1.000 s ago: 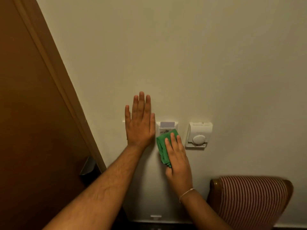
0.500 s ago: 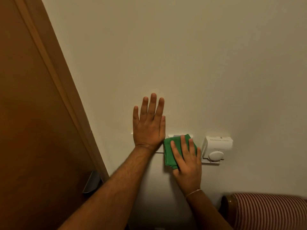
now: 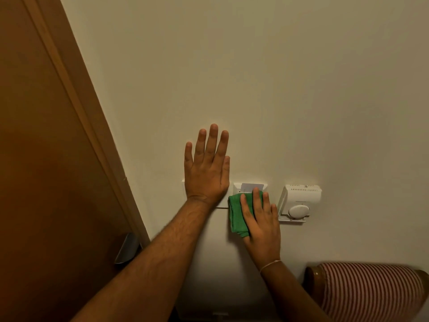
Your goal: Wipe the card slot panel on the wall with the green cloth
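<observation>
We press the green cloth (image 3: 236, 213) flat under the right hand (image 3: 261, 225), fingers (image 3: 256, 201) together, sweeping up across the card slot panel (image 3: 249, 188); left hand (image 3: 206, 173) braces, fingers spread.

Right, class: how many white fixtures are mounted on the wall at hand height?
3: a plate mostly hidden beneath the left hand, the card slot panel above the green cloth, and a dial unit rightmost. Others may be hidden.

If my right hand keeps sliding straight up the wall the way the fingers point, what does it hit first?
Probably the key card standing in the card slot panel. The right hand presses the green cloth flat, its fingertips already at the card's lower edge. Above the panel, only bare wall shows.
</observation>
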Demonstrator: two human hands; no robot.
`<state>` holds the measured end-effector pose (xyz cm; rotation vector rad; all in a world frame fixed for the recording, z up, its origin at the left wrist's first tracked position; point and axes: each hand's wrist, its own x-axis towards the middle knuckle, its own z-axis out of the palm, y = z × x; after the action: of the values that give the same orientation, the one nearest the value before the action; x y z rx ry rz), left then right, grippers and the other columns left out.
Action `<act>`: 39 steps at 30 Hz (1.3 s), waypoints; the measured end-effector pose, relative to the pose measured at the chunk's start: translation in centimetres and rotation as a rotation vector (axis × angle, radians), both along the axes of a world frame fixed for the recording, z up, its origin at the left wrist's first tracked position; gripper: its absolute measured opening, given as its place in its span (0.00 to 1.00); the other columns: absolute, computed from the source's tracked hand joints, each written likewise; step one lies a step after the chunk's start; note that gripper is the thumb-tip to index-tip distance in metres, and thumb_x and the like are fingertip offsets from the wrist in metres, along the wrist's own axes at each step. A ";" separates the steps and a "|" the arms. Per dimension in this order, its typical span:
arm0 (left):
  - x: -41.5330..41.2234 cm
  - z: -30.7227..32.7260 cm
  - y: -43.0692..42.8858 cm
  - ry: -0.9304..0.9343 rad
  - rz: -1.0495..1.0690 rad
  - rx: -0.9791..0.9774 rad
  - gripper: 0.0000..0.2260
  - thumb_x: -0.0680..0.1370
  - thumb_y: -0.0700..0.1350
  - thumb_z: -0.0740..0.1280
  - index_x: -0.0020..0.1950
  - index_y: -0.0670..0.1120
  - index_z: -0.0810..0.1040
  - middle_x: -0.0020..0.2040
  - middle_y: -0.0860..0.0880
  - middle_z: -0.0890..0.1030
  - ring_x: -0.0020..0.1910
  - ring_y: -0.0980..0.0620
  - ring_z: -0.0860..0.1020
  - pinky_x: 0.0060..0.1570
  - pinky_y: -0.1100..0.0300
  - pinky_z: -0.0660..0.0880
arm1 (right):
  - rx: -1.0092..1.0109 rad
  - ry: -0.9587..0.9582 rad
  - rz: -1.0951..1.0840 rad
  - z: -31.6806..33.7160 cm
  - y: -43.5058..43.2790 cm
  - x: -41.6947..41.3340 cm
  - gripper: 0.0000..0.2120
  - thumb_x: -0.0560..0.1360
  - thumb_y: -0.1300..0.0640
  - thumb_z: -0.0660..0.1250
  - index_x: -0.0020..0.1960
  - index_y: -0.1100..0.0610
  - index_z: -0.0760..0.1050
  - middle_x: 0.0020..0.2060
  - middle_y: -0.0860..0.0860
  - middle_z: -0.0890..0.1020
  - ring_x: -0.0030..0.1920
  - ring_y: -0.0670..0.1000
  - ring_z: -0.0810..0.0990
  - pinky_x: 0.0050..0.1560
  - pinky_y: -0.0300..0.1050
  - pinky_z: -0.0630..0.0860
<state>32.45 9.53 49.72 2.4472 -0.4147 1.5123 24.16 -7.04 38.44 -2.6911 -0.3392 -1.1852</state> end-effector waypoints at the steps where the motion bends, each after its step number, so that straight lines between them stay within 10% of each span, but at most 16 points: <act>1: 0.0 0.0 0.0 -0.003 0.001 0.001 0.34 0.89 0.50 0.53 0.91 0.52 0.38 0.90 0.50 0.37 0.90 0.48 0.38 0.86 0.45 0.33 | 0.013 -0.004 0.004 0.3 0.2 0.0 0.41 0.77 0.45 0.60 0.85 0.50 0.46 0.85 0.52 0.45 0.85 0.56 0.43 0.84 0.51 0.37; 20: -0.2 0.1 0.1 0.024 0.004 0.012 0.36 0.88 0.50 0.55 0.90 0.52 0.36 0.89 0.51 0.33 0.89 0.49 0.35 0.86 0.45 0.33 | 0.224 0.005 0.019 0.1 0.0 0.2 0.35 0.81 0.49 0.59 0.84 0.58 0.51 0.85 0.52 0.47 0.85 0.56 0.45 0.84 0.50 0.43; 24: -0.4 0.3 0.1 0.023 0.018 0.023 0.36 0.88 0.51 0.55 0.90 0.52 0.35 0.89 0.52 0.33 0.89 0.49 0.34 0.86 0.45 0.33 | 0.191 0.057 0.044 -2.3 -0.5 -0.9 0.33 0.81 0.49 0.56 0.81 0.62 0.53 0.83 0.56 0.51 0.85 0.53 0.43 0.80 0.63 0.58; 30: -0.3 0.3 0.2 0.016 0.007 0.026 0.37 0.88 0.50 0.56 0.89 0.53 0.34 0.88 0.52 0.32 0.88 0.50 0.34 0.86 0.45 0.33 | 0.284 0.024 0.061 -1.0 -0.3 0.2 0.29 0.87 0.45 0.47 0.85 0.56 0.49 0.85 0.52 0.48 0.85 0.58 0.46 0.84 0.50 0.43; 36: -0.5 0.5 0.2 0.035 -0.007 0.023 0.41 0.86 0.49 0.60 0.89 0.54 0.34 0.88 0.53 0.31 0.88 0.50 0.33 0.86 0.44 0.33 | 0.279 0.093 0.034 -3.9 -0.5 -0.7 0.29 0.86 0.48 0.51 0.82 0.64 0.56 0.83 0.56 0.52 0.85 0.55 0.45 0.81 0.63 0.57; 39: -0.6 0.5 0.3 0.048 -0.004 0.026 0.41 0.86 0.49 0.61 0.89 0.54 0.34 0.88 0.53 0.31 0.88 0.50 0.33 0.86 0.44 0.33 | 0.281 0.086 0.054 -3.6 -0.8 -0.5 0.31 0.87 0.43 0.45 0.82 0.62 0.56 0.85 0.53 0.49 0.85 0.56 0.46 0.84 0.56 0.49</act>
<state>31.86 9.81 50.26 2.4954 -0.4328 1.4527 23.61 -7.85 34.80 -2.4643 -0.2135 -1.0145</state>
